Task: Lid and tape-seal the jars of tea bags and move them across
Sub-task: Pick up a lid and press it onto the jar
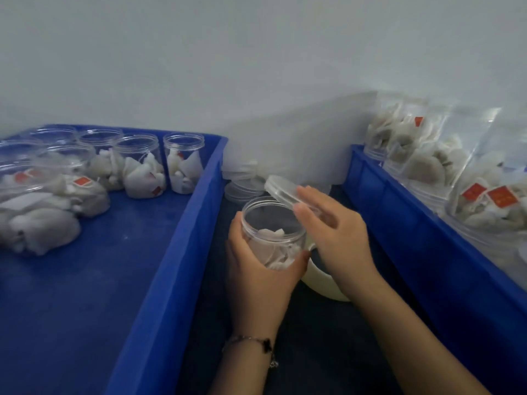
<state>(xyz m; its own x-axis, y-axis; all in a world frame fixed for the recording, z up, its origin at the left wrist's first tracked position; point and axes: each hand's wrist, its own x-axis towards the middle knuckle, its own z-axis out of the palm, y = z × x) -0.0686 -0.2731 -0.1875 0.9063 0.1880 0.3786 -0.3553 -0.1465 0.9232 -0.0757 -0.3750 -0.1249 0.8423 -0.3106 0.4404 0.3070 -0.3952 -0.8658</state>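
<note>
Tape roll mostly hidden behind right hand & jar; left bin and right bin cut off by frame edges.

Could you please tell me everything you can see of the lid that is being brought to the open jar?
The lid is a round, shallow, translucent plastic cap with a low rim. It is tilted over the far right edge of the open jar, not yet seated. The right hand holds it at its near edge; the left hand grips the jar.
</note>
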